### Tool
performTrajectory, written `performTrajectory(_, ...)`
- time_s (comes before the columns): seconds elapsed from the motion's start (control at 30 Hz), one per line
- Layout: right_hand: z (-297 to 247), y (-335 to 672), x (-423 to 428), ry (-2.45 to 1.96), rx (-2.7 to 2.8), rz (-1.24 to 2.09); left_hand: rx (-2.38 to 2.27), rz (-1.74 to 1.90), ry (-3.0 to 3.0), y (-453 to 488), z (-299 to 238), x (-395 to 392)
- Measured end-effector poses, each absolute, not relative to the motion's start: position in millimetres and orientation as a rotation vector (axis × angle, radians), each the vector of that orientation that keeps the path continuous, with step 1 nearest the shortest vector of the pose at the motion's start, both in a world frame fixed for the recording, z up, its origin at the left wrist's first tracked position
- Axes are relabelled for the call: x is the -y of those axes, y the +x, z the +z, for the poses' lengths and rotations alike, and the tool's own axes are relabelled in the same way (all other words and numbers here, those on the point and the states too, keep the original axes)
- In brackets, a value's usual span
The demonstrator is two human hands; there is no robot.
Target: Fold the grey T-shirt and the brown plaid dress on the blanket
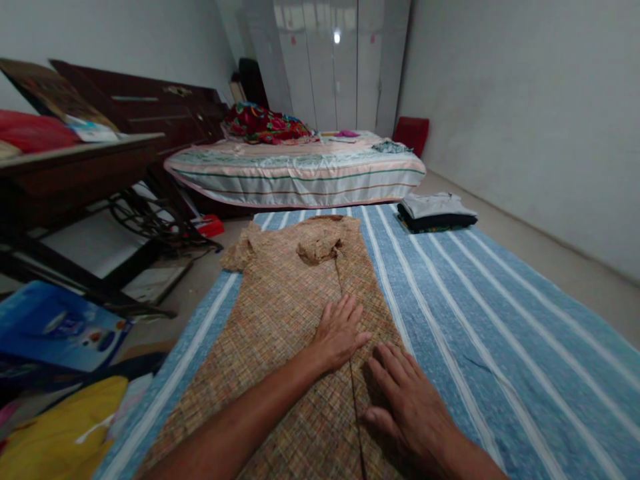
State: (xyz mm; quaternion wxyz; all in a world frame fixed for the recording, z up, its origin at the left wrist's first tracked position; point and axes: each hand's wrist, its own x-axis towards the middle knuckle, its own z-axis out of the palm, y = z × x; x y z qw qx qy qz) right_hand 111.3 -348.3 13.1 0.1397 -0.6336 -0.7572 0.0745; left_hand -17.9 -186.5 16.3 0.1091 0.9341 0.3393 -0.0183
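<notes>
A brown plaid dress [280, 313] with short sleeves lies spread out, its collar end away from me, and one side is folded in so a dark edge line runs down its length. My left hand [341, 333] rests flat on the fabric near that line, fingers stretched forward. Just right of it, my right hand [407, 393] is over the dress's right part, fingers extended and slightly bent, thumb apart. Neither hand grips anything. The dress's lower end runs out of view beneath my forearms.
Under the dress is a blue striped sheet [500, 320]. A stack of folded clothes [435, 212] sits at its far right. Beyond stands a bed [300, 173]. On the left are a sewing table [90, 150], a blue box [60, 327] and a yellow cloth [65, 427].
</notes>
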Motion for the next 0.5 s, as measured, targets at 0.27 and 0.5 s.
performTrajectory(0.27,-1.2,135.3,273.4,-1.883,2.148,0.044,-1.073,-0.045,2.695,-20.8,9.9,185.5)
performTrajectory(0.5,-16.0,138.4,275.8,-1.921,2.14,0.052,-1.064,-0.031,2.693,-21.9,13.7,186.6)
